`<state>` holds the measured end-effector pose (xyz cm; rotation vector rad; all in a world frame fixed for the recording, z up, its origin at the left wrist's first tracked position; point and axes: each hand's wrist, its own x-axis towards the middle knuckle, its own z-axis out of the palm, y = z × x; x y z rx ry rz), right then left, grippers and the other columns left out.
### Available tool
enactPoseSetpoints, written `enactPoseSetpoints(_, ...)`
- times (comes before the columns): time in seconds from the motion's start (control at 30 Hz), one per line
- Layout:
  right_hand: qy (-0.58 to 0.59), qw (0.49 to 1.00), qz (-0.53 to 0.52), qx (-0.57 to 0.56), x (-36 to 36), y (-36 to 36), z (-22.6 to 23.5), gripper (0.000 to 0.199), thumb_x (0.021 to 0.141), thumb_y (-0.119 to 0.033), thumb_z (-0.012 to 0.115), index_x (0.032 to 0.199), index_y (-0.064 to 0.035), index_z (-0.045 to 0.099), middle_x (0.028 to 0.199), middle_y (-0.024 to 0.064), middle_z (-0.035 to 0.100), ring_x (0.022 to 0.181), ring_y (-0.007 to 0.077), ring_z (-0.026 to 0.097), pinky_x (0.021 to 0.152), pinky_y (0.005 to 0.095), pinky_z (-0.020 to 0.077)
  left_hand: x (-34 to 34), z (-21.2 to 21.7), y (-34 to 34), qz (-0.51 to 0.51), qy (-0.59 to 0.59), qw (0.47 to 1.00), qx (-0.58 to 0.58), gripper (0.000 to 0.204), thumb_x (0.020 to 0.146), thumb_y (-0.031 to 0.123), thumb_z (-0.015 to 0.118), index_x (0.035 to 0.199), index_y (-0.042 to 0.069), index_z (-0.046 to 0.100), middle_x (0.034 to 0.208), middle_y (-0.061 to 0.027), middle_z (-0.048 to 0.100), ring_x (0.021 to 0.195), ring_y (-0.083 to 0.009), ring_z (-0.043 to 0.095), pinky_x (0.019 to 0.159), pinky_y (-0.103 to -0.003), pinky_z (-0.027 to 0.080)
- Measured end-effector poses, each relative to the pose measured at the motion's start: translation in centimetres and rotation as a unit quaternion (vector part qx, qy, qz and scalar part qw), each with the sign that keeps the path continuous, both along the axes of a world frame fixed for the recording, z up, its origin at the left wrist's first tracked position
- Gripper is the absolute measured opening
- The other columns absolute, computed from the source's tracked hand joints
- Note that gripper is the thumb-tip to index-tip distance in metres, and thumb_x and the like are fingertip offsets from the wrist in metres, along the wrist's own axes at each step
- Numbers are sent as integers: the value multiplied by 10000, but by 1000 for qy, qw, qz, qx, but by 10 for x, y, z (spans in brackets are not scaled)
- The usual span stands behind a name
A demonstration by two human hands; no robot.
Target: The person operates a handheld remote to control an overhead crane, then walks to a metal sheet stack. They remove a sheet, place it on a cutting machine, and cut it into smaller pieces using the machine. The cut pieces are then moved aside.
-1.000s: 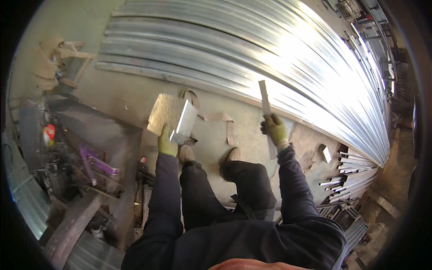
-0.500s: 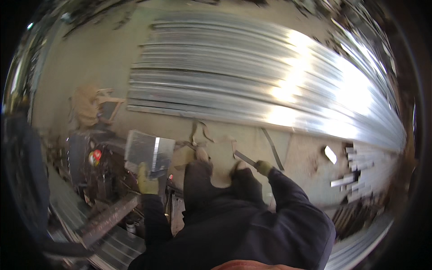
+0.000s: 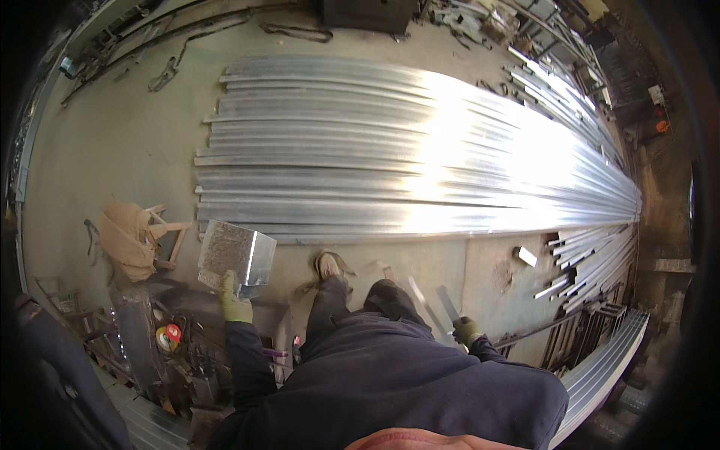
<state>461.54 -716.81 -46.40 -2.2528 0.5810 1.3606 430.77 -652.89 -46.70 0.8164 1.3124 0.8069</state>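
Observation:
My left hand [image 3: 237,301], in a yellow-green work glove, is closed on the near edge of a bent sheet-metal piece [image 3: 227,251]. The piece has a dull, speckled broad face and a shiny folded side. Out to the right, my gloved right hand [image 3: 466,331] grips one end of a flat grey metal strip [image 3: 448,303]; its free end points forward and slightly left. Another long, thin strip [image 3: 424,298] lies on the floor beside it. My fingertips are partly hidden in both grips.
Long galvanized metal profiles [image 3: 315,150] cover the floor ahead. Shorter lengths [image 3: 589,259] and a small white block [image 3: 526,256] lie right. At left stand a cloth-draped wooden stool [image 3: 127,236] and dark machinery with a red-and-yellow round part [image 3: 169,337]. More profiles [image 3: 607,375] lie near right.
The view has shifted, bringing more of the far floor into sight. My right hand has drawn back to the right with its strip, which now points more forward. My feet have shifted in a step.

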Motion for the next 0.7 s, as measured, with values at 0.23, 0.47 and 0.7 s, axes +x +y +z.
enactPoseSetpoints(0.23, 79, 987, 138, -30, 65, 60, 4, 164, 1002, -198, 550, 1101, -68, 568, 736, 159, 608, 591, 330, 618, 481, 487, 466, 33, 51, 84, 119, -165, 976, -79, 572, 932, -84, 534, 1494, 23, 514, 1508, -129, 537, 1407, -267, 503, 1179, -393, 393)
enactPoseSetpoints(0.47, 44, 687, 721, -83, 177, 175, -10, 305, 952, -296, 616, 1146, -69, 678, 911, 170, 729, 801, 350, 729, 714, 499, 587, 28, 33, 147, 88, -61, 994, -6, 550, 936, -54, 585, 1477, 20, 522, 1439, -131, 578, 1338, -260, 543, 1106, -372, 450)
enactPoseSetpoints(0.7, 80, 692, 717, 24, 339, 411, 10, 505, 854, -283, 729, 1299, -50, 677, 975, 187, 753, 943, 299, 740, 830, 436, 594, 42, 65, 221, 167, -45, 983, -68, 389, 998, 96, 610, 1382, 33, 627, 1451, -93, 598, 1342, -209, 543, 1108, -405, 437)
